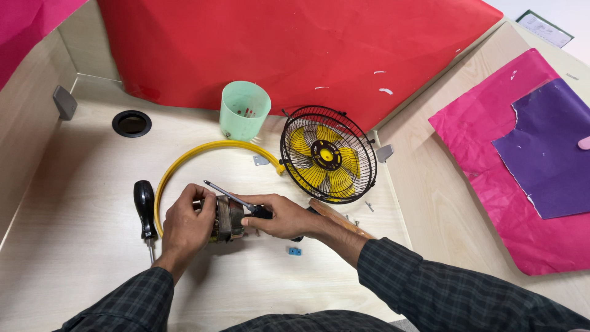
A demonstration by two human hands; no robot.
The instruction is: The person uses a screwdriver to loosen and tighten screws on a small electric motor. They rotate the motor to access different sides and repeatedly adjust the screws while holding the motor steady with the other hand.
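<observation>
The wooden table (74, 258) was messy with fan parts. The left hand (187, 224) gripped the motor (227, 218) tight, and the right hand (279, 216) squeezed a screwdriver (230, 197). The fan cage (327, 154) was already off.

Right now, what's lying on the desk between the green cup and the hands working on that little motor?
In the head view, a curved yellow ring arcs across the desk between the green cup and the motor; beside it sits a small grey metal bracket. Otherwise bare wood.

A small rectangular white card (544, 27) with a dark green border lies tilted at the desk's far right corner, beyond the pink sheet (491, 123); its print is too small to read.
</observation>
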